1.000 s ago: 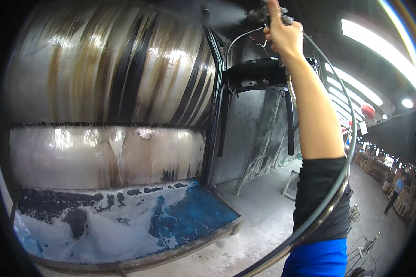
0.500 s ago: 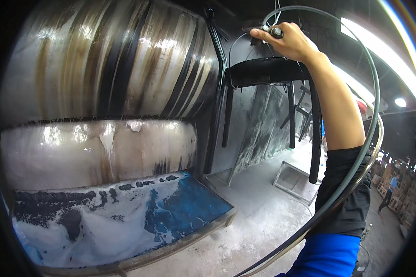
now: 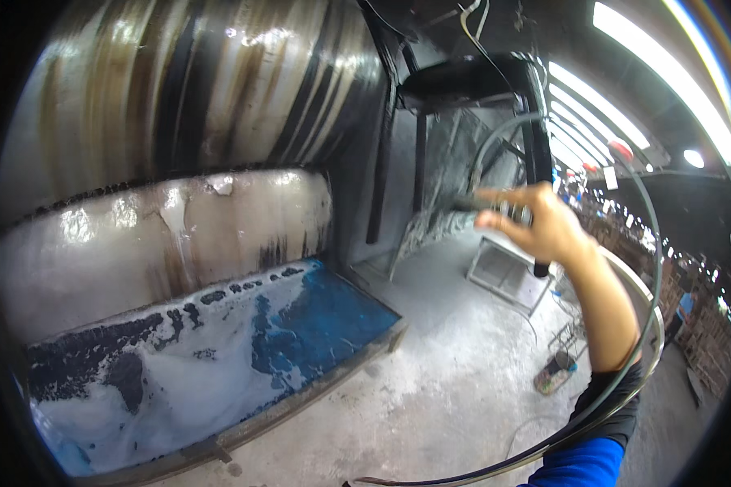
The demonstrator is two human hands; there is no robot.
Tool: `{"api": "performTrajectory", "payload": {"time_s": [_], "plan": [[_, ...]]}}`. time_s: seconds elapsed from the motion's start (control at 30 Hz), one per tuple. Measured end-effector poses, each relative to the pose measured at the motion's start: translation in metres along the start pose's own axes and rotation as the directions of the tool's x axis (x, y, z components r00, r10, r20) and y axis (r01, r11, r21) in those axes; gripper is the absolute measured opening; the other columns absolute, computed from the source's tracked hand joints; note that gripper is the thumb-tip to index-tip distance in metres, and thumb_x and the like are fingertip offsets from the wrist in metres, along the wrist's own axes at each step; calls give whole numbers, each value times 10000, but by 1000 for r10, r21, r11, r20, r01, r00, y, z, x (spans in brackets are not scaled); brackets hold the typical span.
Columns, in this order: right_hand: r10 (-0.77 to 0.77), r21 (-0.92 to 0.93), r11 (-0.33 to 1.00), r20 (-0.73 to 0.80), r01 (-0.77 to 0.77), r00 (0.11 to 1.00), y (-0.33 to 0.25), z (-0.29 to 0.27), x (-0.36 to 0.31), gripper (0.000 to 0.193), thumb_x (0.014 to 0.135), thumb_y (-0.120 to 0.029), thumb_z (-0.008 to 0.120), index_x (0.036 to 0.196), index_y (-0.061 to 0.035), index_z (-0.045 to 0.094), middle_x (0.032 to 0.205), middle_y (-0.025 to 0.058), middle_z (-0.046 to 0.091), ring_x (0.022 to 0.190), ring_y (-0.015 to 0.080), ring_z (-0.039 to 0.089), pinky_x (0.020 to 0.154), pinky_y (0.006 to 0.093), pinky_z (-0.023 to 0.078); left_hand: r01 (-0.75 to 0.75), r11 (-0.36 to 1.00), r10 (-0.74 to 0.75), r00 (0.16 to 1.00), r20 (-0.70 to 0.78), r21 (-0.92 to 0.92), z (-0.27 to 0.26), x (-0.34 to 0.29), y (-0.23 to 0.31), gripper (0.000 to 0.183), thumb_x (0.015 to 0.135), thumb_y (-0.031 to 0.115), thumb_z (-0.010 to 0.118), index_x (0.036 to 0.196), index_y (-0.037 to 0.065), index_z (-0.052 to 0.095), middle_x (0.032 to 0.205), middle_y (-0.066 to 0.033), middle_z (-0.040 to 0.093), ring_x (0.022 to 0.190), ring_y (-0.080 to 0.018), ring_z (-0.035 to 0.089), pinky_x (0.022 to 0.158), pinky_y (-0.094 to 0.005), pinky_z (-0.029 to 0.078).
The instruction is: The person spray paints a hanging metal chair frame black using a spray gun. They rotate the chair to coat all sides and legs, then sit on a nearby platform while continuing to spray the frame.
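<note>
My right hand (image 3: pixel 551 229), blurred by motion, is closed around a spray gun (image 3: pixel 499 213), with its thumb and fingers wrapped on the body. A hose (image 3: pixel 655 223) loops from the gun and runs down along my right forearm. Beyond the hand hangs a glossy black chair frame (image 3: pixel 463 85) with its legs pointing down. The hand is in front of and below the seat, near the right-hand leg. My left hand is outside the picture.
A metal booth wall (image 3: pixel 179 81) streaked brown and black rises at the left. Below it lies a trough (image 3: pixel 345 321) of blue water with white foam. A low metal frame (image 3: pixel 508 274) and a paint-stained can (image 3: pixel 554 373) stand on the floor. Ceiling lights (image 3: pixel 662 57) run along the right.
My right hand has come down with the spray gun from above the chair seat to beside its legs. The view has shifted, and the can on the floor now shows.
</note>
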State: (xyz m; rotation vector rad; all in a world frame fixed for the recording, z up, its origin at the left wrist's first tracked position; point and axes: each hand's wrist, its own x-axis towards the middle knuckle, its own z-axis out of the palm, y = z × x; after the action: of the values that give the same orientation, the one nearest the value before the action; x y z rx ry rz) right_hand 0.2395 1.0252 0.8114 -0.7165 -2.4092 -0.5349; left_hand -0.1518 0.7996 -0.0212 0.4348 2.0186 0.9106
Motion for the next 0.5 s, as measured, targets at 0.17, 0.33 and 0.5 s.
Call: {"api": "performTrajectory", "payload": {"time_s": [0.17,0.33,0.5], "plan": [[29,369,925,170,-91,985,14,87,-187,575,914,-506,753,1300,-82,719,1081,176,778,923,298,782,830,410,620,-13,996,9,999,46,91,7,-41,-10,616,972,491,629,1361,14,649,1425,-191,623,1337,-329,557,1127,-443,430],[612,715,300,364,-632,702,-41,201,-383,379,1072,-346,607,926,-36,768,685,4,661,638,93,613,601,290,496,-26,988,17,998,63,152,25,-101,-23,606,968,484,633,1351,15,655,1405,-198,633,1322,-327,570,1120,-441,436],[770,591,-253,603,-766,211,-122,249,-517,638,1084,-573,454,741,-76,658,595,23,617,472,87,507,423,262,370,-27,982,17,999,52,185,38,-161,-54,597,965,477,638,1342,15,660,1384,-205,644,1307,-324,584,1114,-438,442]]}}
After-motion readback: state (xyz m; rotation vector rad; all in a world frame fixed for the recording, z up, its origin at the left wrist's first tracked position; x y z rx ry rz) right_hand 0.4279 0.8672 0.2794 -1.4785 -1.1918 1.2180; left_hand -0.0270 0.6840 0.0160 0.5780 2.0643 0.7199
